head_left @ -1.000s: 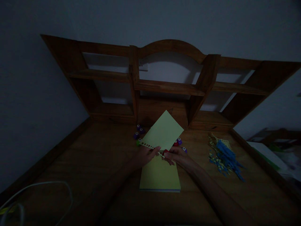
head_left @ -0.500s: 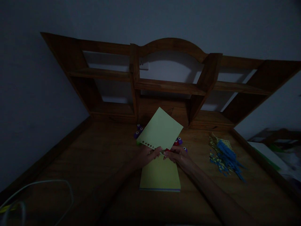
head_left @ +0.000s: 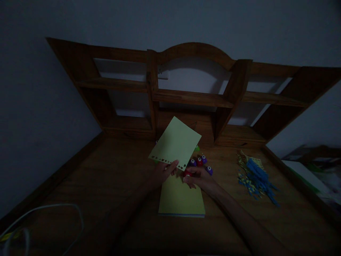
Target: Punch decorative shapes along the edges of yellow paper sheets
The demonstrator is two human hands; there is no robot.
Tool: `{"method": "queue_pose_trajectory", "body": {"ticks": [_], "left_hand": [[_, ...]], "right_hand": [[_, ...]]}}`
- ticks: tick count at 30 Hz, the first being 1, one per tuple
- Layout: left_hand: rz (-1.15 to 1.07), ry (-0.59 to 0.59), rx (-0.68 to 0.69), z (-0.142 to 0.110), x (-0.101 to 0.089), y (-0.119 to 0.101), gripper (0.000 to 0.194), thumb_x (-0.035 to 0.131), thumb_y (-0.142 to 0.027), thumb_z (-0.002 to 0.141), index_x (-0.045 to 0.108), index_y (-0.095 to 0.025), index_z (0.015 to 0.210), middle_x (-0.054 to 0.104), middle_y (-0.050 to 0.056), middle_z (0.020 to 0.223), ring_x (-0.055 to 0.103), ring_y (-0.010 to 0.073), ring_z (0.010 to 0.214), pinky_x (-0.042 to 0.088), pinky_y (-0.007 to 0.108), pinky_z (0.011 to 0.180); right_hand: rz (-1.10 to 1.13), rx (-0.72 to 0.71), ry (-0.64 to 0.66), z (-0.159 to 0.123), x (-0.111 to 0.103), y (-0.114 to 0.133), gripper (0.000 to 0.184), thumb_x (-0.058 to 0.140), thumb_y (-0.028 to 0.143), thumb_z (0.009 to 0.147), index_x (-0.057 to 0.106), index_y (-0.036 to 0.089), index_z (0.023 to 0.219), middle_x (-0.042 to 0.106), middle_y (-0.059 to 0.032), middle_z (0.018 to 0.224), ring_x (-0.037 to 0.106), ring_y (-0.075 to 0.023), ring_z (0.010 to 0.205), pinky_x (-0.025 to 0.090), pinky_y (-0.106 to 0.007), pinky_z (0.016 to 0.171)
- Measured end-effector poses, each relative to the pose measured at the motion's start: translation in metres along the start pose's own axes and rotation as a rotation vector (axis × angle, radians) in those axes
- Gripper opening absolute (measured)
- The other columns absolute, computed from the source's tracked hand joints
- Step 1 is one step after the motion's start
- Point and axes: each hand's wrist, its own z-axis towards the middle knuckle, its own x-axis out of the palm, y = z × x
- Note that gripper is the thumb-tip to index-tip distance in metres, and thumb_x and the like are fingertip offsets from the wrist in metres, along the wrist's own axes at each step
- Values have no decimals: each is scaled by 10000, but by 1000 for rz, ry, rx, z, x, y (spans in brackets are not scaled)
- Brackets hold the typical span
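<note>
My left hand (head_left: 163,171) pinches the lower edge of a pale yellow-green paper sheet (head_left: 176,142) and holds it up, tilted, above the wooden desk (head_left: 106,185). A row of small heart-shaped holes runs along the sheet's lower edge. My right hand (head_left: 198,177) is closed around a small red punch (head_left: 187,173), just right of the sheet's lower corner and apart from it. Under both hands lies a stack of yellow paper (head_left: 181,197). Several small purple and red punches (head_left: 199,161) sit behind my right hand.
A heap of blue and yellow paper scraps (head_left: 253,177) lies at the right of the desk. A wooden shelf unit (head_left: 191,96) stands along the back. A white cable (head_left: 53,213) loops at the front left. The room is dim.
My left hand has lifted the sheet up and to the left, clear of the red punch. More punches behind it now show. My right hand has stayed nearly in place.
</note>
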Motion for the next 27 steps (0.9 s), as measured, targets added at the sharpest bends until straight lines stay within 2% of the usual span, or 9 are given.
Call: {"method": "queue_pose_trajectory", "body": {"ticks": [7, 12, 14, 17, 20, 23, 27], "left_hand": [[30, -12, -24, -1, -4, -8, 488, 426, -522, 867, 537, -177, 541, 598, 19, 569, 579, 164, 617, 426, 258, 633], [-12, -36, -16, -1, -3, -4, 494, 417, -540, 865, 543, -178, 553, 608, 21, 593, 584, 172, 631, 431, 267, 660], [8, -85, -44, 0, -3, -1, 498, 412, -568, 857, 572, -177, 594, 631, 26, 632, 597, 185, 655, 433, 278, 676], [71, -172, -81, 1, -4, 2, 513, 392, -603, 851, 594, -182, 637, 643, 26, 652, 608, 202, 686, 431, 290, 698], [97, -231, -73, 0, -5, -2, 529, 366, -607, 862, 544, -190, 590, 648, 27, 669, 609, 203, 705, 428, 288, 705], [115, -229, -78, -1, -5, -7, 534, 351, -597, 874, 501, -193, 558, 630, 17, 637, 600, 194, 683, 420, 280, 679], [96, -204, -65, 0, 0, -6, 538, 342, -602, 873, 491, -193, 557, 613, 9, 612, 593, 192, 666, 420, 281, 690]], "right_hand": [[-12, -42, 39, 0, -2, -2, 253, 738, 351, 773, 669, 117, 839, 559, 11, 595, 416, -66, 462, 286, -194, 430], [-30, -36, 53, -2, -3, 4, 256, 717, 366, 792, 675, 118, 844, 577, 7, 621, 418, -59, 475, 288, -187, 440], [-42, -18, 59, -3, -1, 7, 290, 745, 372, 758, 671, 134, 905, 622, -12, 707, 473, -75, 522, 327, -182, 452], [-3, 13, 75, -5, 5, 9, 434, 805, 371, 677, 608, 182, 1014, 660, -26, 847, 565, -117, 628, 412, -194, 493], [7, -2, 92, -7, 10, 7, 417, 815, 373, 661, 586, 186, 954, 650, -11, 819, 583, -129, 653, 455, -219, 539], [-140, -70, 87, -8, 12, 6, 327, 771, 391, 716, 640, 166, 915, 640, -25, 838, 587, -140, 700, 470, -245, 601], [-457, -250, 40, -8, 13, 5, 249, 701, 376, 796, 695, 202, 974, 641, -47, 977, 585, -171, 823, 465, -268, 683]]}}
